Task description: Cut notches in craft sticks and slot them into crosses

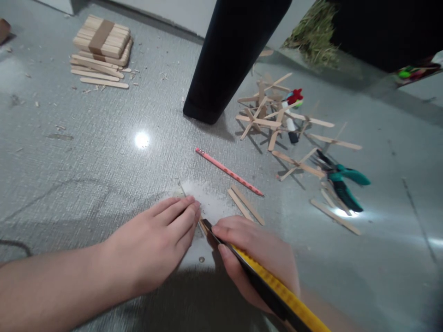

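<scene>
My right hand (256,258) grips a yellow and black utility knife (280,288), its dark blade pointing up and left toward my left fingertips. My left hand (162,235) lies palm down with its fingers close together, pressing on a wooden craft stick (203,227) whose end shows beside the blade. Most of that stick is hidden under my fingers. Beneath both hands is a pale, whitish patch (211,198) strewn with fine crumbs. Two loose craft sticks (246,205) rest just beyond my right hand, and a pink pencil (230,172) lies farther off.
A black post (231,60) stands ahead. Banded craft sticks (104,39) are stacked at the far left, with loose ones in front. To the right lie several crossed-stick pieces (263,110), a white marker (289,120) and green-handled pliers (342,177). Straw (316,34) sits behind.
</scene>
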### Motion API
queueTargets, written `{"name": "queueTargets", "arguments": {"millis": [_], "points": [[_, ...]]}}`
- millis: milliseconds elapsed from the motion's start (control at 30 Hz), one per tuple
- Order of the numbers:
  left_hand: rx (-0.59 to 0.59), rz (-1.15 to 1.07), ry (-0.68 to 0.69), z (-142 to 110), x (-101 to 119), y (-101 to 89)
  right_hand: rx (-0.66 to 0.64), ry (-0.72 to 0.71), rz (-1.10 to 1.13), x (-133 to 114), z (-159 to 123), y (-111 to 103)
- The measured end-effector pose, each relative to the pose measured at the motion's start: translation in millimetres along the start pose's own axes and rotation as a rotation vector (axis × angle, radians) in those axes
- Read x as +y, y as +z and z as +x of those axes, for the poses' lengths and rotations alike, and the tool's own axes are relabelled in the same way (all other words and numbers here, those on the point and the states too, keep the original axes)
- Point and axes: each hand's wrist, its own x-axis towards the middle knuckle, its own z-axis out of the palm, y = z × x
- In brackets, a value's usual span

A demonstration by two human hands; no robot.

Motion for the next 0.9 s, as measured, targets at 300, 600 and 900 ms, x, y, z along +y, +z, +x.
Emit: {"name": "queueTargets", "arguments": {"millis": [300,600,900], "points": [[0.010,-0.001,-0.012,0.0,1.1,1.7,-0.010,0.004,0.001,-1.2,2.5,-0.2],[0.003,-0.018,-0.026,-4.4,0.3,3.5,0.000,0.018,0.017,-2.0,-0.4,1.8],[-0.074,-0.026,-0.083,-3.1,4.0,-0.6,0.013,-0.036,0.040,-4.2,2.7,7.2]]}}
